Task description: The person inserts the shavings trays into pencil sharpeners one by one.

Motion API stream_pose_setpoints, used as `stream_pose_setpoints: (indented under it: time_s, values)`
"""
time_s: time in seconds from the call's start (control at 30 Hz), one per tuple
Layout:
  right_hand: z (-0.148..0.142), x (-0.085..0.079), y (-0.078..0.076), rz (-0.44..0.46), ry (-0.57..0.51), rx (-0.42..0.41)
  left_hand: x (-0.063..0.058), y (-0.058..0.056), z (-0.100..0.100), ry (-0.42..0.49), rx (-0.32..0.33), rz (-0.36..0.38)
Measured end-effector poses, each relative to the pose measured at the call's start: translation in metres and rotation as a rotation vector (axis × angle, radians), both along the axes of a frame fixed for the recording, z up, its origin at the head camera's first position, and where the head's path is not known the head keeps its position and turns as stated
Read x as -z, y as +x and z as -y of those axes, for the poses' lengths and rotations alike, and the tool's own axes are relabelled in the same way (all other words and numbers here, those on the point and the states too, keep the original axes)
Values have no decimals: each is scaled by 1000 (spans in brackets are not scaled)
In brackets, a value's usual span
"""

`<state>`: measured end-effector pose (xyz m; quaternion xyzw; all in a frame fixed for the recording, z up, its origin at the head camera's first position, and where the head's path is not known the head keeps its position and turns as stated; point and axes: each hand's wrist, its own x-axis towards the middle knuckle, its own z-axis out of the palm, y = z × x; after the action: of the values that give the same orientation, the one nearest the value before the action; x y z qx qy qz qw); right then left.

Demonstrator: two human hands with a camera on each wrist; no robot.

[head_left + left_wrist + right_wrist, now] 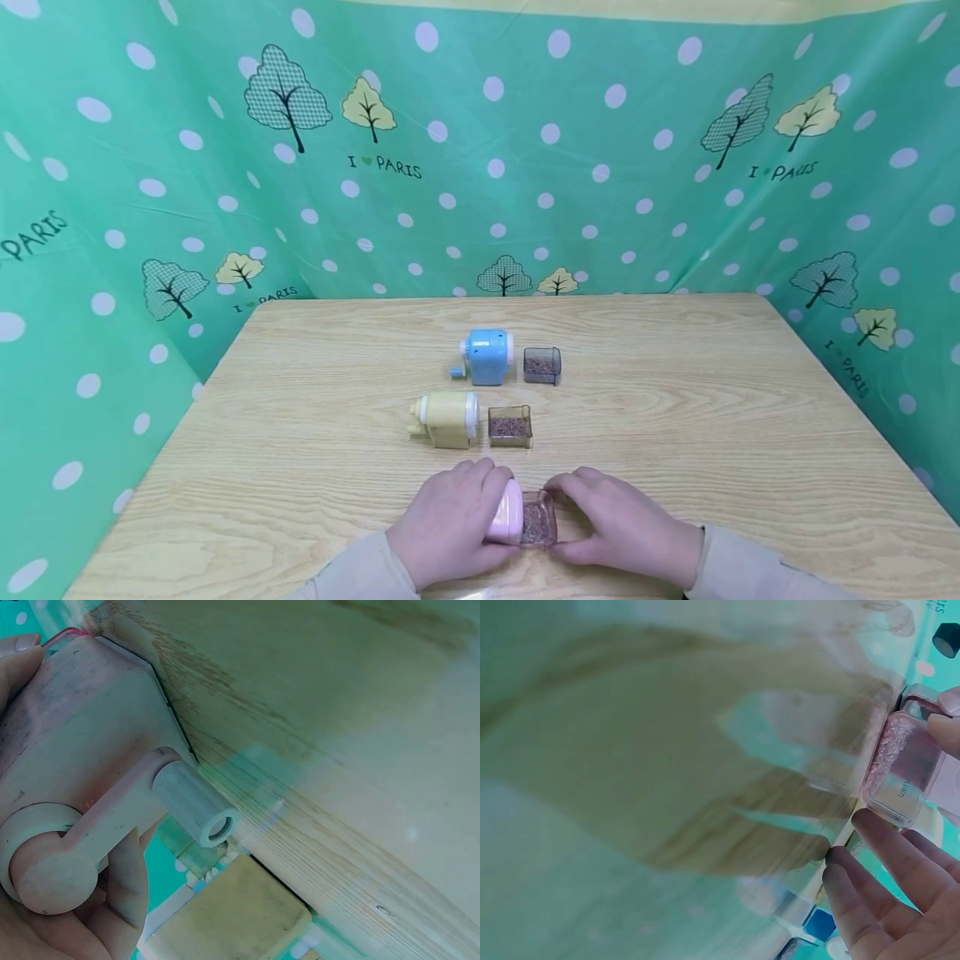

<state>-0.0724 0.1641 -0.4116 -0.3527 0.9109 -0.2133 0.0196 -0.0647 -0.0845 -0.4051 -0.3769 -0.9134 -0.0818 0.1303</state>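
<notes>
In the head view, a pink crank pencil sharpener (509,514) lies near the table's front edge, gripped by my left hand (453,521). The left wrist view shows its crank handle (196,802) with my fingers around the body. A clear pinkish shavings drawer (538,518), with shavings inside, sits right against the sharpener's right side. My right hand (626,525) pinches the drawer's outer end, thumb on the near corner and index finger on the far one. The drawer (904,769) also appears in the right wrist view, beside my spread fingers (889,855).
Farther back stand a yellow sharpener (448,419) and a blue sharpener (489,357). To the right of each lies its separate drawer with shavings: a yellowish one (510,427) and a bluish one (542,365). A green dotted cloth (495,200) surrounds the wooden table (712,400).
</notes>
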Motion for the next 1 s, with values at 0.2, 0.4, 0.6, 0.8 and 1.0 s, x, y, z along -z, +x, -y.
stream_pose_setpoints:
  time_s: [0.2, 0.4, 0.6, 0.8, 1.0]
  values:
    - [1, 1, 0, -7, -13, -11, 0, 0, 0, -4, 1, 6]
    - [2, 3, -1, -14, -15, -17, 0, 0, 0, -4, 4, 7]
    - [5, 2, -1, -9, -9, -17, 1, 0, 0, -2, 3, 0]
    - [8, 0, -2, 12, 6, -13, 1, 0, 0, -8, 1, -3]
    - [9, 0, -3, 11, 0, -21, 1, 0, 0, -4, 1, -9]
